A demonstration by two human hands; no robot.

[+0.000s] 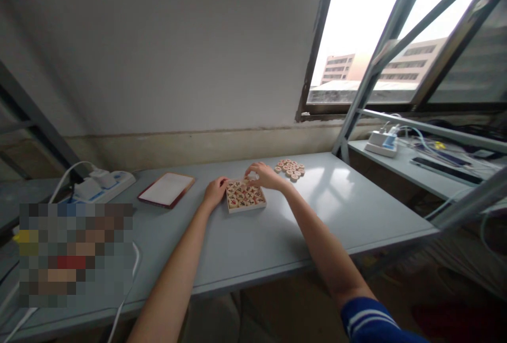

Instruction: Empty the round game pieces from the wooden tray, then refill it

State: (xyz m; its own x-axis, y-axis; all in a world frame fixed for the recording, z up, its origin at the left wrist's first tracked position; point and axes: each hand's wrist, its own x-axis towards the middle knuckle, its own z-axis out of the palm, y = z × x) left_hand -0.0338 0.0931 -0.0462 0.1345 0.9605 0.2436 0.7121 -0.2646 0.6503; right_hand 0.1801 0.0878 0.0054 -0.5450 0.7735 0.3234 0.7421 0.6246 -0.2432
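A shallow box (247, 208) with a pale rim stands on the grey desk, filled with several round wooden pieces (244, 196) marked with characters. My left hand (216, 190) rests at the box's left side, its fingers closed against the upper left edge. Over the box's upper right part is my right hand (263, 175), fingers bent and pinched down at the pieces; what lies between the fingertips is too small to make out. More loose round pieces (291, 167) lie in a cluster on the desk to the right of the box.
A white panel with a dark red rim (167, 189) lies left of the box. Farther left are a power strip (103, 187) and a white cable (130, 279). The metal frame (362, 86) rises at the right, with another desk (428, 176) beyond it.
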